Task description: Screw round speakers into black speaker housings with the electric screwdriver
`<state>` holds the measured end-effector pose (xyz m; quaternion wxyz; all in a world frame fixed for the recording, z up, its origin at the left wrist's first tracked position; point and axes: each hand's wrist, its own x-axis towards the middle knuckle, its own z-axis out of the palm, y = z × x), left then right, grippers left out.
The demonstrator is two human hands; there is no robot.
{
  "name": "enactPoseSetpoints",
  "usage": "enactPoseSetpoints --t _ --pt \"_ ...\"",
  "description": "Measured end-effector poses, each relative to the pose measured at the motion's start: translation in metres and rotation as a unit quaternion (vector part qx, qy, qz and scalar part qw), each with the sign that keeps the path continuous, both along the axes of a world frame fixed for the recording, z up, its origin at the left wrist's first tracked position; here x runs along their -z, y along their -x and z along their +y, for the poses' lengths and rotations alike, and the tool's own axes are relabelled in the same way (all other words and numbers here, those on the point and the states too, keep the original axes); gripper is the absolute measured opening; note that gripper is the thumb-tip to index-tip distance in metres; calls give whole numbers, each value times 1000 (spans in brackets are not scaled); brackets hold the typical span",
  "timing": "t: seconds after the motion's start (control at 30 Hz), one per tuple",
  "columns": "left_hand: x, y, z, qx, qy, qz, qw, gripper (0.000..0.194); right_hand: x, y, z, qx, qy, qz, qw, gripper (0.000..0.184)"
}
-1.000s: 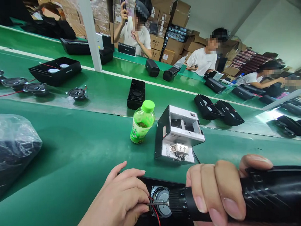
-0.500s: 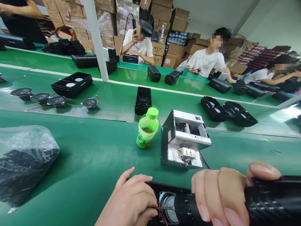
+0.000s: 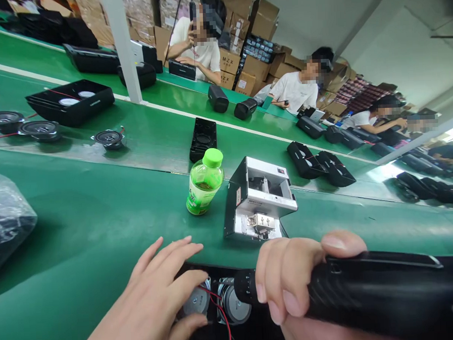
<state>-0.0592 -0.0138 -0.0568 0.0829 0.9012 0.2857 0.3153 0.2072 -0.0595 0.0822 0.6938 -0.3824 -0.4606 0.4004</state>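
Observation:
My right hand (image 3: pixel 293 272) is wrapped around a black electric screwdriver (image 3: pixel 382 288), held nearly level, its nose pointing left. Below it lies a black speaker housing (image 3: pixel 260 335) with two round speaker drivers, one at the right (image 3: pixel 237 307) and one at the left (image 3: pixel 197 302). The screwdriver's nose covers part of the right driver; whether the bit touches a screw cannot be made out. Red and black wires (image 3: pixel 224 316) run across the housing. My left hand (image 3: pixel 161 286) hovers over its left side, fingers spread and holding nothing visible, partly hiding the left driver.
Beyond my hands stand a green-capped bottle (image 3: pixel 205 185) and a silver-black screw feeder (image 3: pixel 263 201). Loose speaker drivers (image 3: pixel 108 138) and black housings (image 3: pixel 71 103) lie on the green line (image 3: pixel 154 135). A plastic bag (image 3: pixel 10 217) sits left. Several co-workers sit opposite.
My left hand has opened from a pinch at the screwdriver's tip and moved left. The screwdriver has shifted left in view. The whole view has swung right.

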Motion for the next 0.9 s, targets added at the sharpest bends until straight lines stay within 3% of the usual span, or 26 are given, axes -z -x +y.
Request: enactPoseSetpoints --t 0.13,0.23,0.43,0.7,0.8,0.9 --pt "6 5 2 -14 3 28 1000 67 19 5 12 -52 -25 16 998 49" --pt "-2 0 6 -10 15 67 998 67 32 3 23 -79 -17 46 996 65" --pt "-27 -10 7 -3 -4 68 998 55 29 2 24 -82 -13 45 996 62" --pt "-22 -7 2 -3 75 87 993 54 39 13 22 -75 -32 9 997 62" --pt "-22 -10 1 -2 73 81 994 52 42 14 19 -63 -42 -17 997 42" --pt "-23 -14 0 -15 102 86 991 53 46 10 17 -142 -58 -86 984 30"
